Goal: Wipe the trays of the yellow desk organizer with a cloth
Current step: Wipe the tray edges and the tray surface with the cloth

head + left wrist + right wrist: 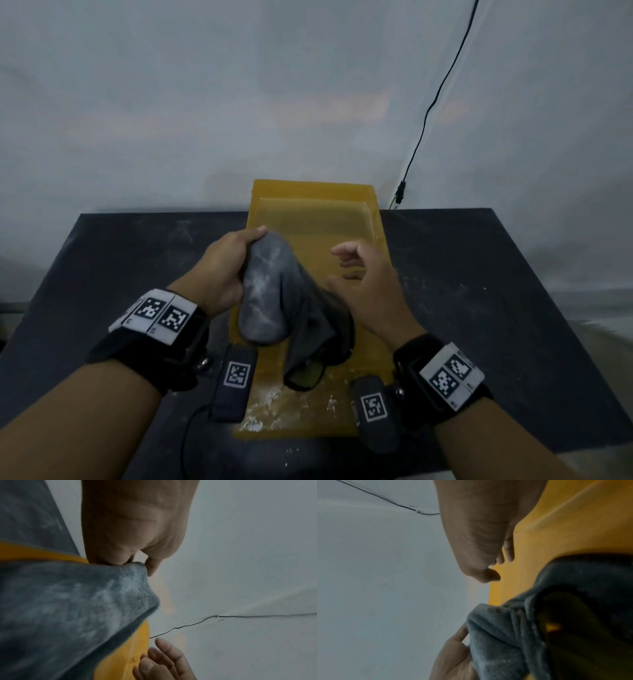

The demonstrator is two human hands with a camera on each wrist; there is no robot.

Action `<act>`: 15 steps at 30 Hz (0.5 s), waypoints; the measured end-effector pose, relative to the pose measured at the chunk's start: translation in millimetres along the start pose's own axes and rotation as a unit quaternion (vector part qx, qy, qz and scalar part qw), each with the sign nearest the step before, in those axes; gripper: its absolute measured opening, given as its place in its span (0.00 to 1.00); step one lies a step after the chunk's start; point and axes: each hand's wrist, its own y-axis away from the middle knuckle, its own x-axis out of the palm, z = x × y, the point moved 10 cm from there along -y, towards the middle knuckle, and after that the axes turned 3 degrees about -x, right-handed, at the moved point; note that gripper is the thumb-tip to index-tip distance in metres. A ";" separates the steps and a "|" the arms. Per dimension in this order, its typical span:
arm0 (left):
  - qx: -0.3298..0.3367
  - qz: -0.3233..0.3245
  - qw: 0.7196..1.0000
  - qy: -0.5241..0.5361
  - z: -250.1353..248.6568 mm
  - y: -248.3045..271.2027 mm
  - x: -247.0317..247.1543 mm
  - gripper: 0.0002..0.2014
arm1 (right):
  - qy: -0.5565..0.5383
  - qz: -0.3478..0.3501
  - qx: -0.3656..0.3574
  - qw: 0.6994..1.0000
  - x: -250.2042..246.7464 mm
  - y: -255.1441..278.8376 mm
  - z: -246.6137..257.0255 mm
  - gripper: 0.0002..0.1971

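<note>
A person's left hand (224, 265) grips a grey fleece cloth (270, 298), streaked with white dust, by its upper end, fingers and thumb curled round the fabric, so that it hangs over the yellow desk organizer (318, 219), which stands on a dark table (479, 274) against a pale wall (239, 102). The right hand (368, 284) hovers just beside the cloth above the top tray, fingers loosely bent and holding nothing. White powder (270, 404) lies scattered across the near end of the organizer and on the tabletop beside it. A thin black cable (435, 99) runs down the wall to the table's far right corner. Both wrists carry black bands with printed square markers
</note>
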 end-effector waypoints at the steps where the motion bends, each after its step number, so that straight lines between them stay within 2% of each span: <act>1: 0.005 -0.007 1.000 0.020 -1.7 -7.1 6.2 0.17 | 0.037 -0.034 -0.026 0.998 -12.6 -5.0 2.1 0.18; 3: 0.041 -0.035 0.999 0.000 -5.3 -26.2 16.7 0.15 | 0.107 -0.084 -0.042 0.990 -35.0 -15.5 0.2 0.19; 5: 0.091 -0.066 0.984 -0.136 -10.3 -43.3 29.7 0.21 | 0.143 -0.091 -0.003 0.985 -49.7 -28.6 -14.2 0.22; 7: 0.125 -0.057 0.943 -0.305 -12.5 -63.4 54.3 0.26 | 0.135 -0.042 0.084 0.986 -54.0 -44.0 -44.0 0.25; 10: 0.161 -0.045 0.853 -0.494 -16.2 -85.9 83.1 0.17 | 0.089 0.066 0.218 0.970 -42.8 -56.7 -92.4 0.32; 12: 0.166 -0.055 0.810 -0.559 -20.3 -98.7 94.2 0.23 | 0.061 0.112 0.241 0.962 -34.3 -63.4 -107.1 0.31; 15: 0.181 -0.051 0.763 -0.618 -23.3 -116.4 106.9 0.30 | -0.011 0.145 0.207 0.967 -23.5 -69.5 -107.8 0.22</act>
